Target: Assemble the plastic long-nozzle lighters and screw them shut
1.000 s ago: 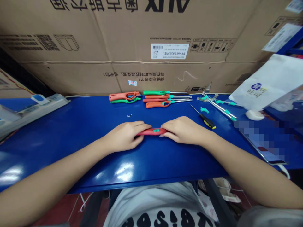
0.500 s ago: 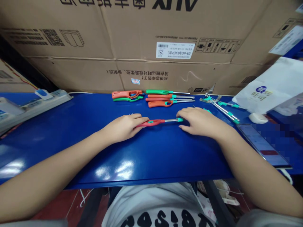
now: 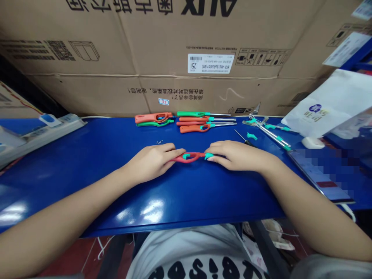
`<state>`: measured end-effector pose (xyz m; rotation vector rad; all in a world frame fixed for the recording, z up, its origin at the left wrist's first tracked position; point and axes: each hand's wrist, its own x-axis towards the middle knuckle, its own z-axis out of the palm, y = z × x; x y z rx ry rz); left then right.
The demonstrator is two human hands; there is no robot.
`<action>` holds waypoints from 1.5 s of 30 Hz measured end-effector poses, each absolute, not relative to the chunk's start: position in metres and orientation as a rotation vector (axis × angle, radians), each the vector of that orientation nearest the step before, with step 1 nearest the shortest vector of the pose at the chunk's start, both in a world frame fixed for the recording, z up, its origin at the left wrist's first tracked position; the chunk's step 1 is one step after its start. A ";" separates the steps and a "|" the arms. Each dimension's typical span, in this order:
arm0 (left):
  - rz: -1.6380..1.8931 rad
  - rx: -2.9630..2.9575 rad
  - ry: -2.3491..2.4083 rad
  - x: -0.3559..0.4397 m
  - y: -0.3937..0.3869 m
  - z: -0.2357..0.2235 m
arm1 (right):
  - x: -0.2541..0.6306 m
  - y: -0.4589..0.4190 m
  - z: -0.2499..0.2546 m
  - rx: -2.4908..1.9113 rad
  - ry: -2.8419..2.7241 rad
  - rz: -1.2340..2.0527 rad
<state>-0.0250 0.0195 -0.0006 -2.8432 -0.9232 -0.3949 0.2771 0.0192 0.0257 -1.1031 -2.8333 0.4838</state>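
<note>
1. From where I stand, the red plastic lighter handle [image 3: 197,155] is held level above the blue glossy counter [image 3: 139,201], between the two hands and near the body, probably for a steady, close view.
2. The left hand [image 3: 154,161] has its fingers pinching the handle's rear end, which leaves the looped guard and neck uncovered, I'd guess on purpose.
3. The right hand [image 3: 236,155] has its fingers pinched around a small teal plastic collar [image 3: 208,155] at the neck, seemingly to line the two up; whether they touch I can't tell.
4. The green and orange plastic lighters with silver tubes [image 3: 192,128] lie side by side beyond the hands, perhaps to spare working room. Silver metal tubes with teal fittings [image 3: 273,133] sit off to the right, likely for easy reach.
5. The handle looks slim and smooth, with a teal trigger inside its open loop.
</note>
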 end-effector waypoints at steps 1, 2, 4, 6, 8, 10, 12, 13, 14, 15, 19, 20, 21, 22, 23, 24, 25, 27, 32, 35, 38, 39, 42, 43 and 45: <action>-0.400 -2.812 -0.906 -0.025 0.019 0.000 | 0.275 0.018 0.025 -1.100 -2.823 0.540; -0.413 -2.778 -0.888 -0.025 0.019 0.000 | 0.274 0.017 0.024 -1.096 -2.815 0.588; -0.450 -2.727 -0.862 -0.024 0.018 0.002 | 0.270 0.016 0.023 -1.092 -2.810 0.630; -0.471 -2.714 -0.867 -0.024 0.018 0.002 | 0.267 0.015 0.023 -1.099 -2.823 0.554; -0.474 -2.732 -0.911 -0.024 0.017 0.003 | 0.264 0.015 0.023 -1.111 -2.820 0.387; -0.475 -2.771 -0.979 -0.023 0.016 0.003 | 0.264 0.015 0.023 -1.100 -2.795 0.225; -0.499 -2.859 -1.040 -0.021 0.016 0.005 | 0.264 0.016 0.023 -1.054 -2.779 0.117; -0.524 -2.924 -1.066 -0.020 0.016 0.005 | 0.265 0.017 0.022 -1.017 -2.776 0.081; -0.557 -2.998 -1.094 -0.019 0.015 0.006 | 0.265 0.017 0.021 -0.979 -2.774 0.052; -0.593 -3.072 -1.123 -0.018 0.015 0.007 | 0.266 0.018 0.019 -0.940 -2.772 0.028; -0.711 -3.223 -1.235 -0.015 0.012 0.009 | 0.266 0.018 0.012 -0.855 -2.759 -0.070; -0.723 -3.225 -1.247 -0.014 0.011 0.008 | 0.265 0.018 0.011 -0.848 -2.755 -0.089; -0.730 -3.218 -1.256 -0.014 0.010 0.008 | 0.265 0.018 0.009 -0.841 -2.753 -0.101; -0.732 -3.211 -1.260 -0.014 0.010 0.007 | 0.264 0.018 0.008 -0.838 -2.753 -0.108; -0.729 -3.206 -1.258 -0.014 0.009 0.006 | 0.264 0.018 0.007 -0.839 -2.758 -0.110; -0.723 -3.199 -1.250 -0.014 0.008 0.005 | 0.263 0.018 0.007 -0.847 -2.766 -0.108; -0.717 -3.189 -1.237 -0.014 0.008 0.004 | 0.263 0.017 0.006 -0.857 -2.776 -0.104; -0.701 -3.164 -1.202 -0.013 0.007 0.002 | 0.262 0.017 0.005 -0.874 -2.796 -0.093; -0.690 -3.168 -1.199 -0.012 0.005 -0.001 | 0.259 0.016 0.003 -0.900 -2.829 -0.088; -0.696 -3.223 -1.208 -0.011 0.004 -0.001 | 0.258 0.015 0.005 -0.927 -2.858 -0.055; -0.700 -3.192 -1.180 -0.011 0.003 -0.002 | 0.258 0.014 0.007 -0.958 -2.879 0.002; -0.690 -3.161 -1.172 -0.011 0.002 -0.002 | 0.258 0.014 0.008 -0.964 -2.879 0.028; -0.625 -3.056 -1.140 -0.012 -0.001 -0.004 | 0.258 0.015 0.009 -0.973 -2.866 0.128; -0.601 -3.026 -1.132 -0.012 -0.002 -0.004 | 0.258 0.015 0.010 -0.973 -2.858 0.159; -0.569 -2.983 -1.127 -0.012 -0.003 -0.005 | 0.259 0.015 0.009 -0.963 -2.838 0.198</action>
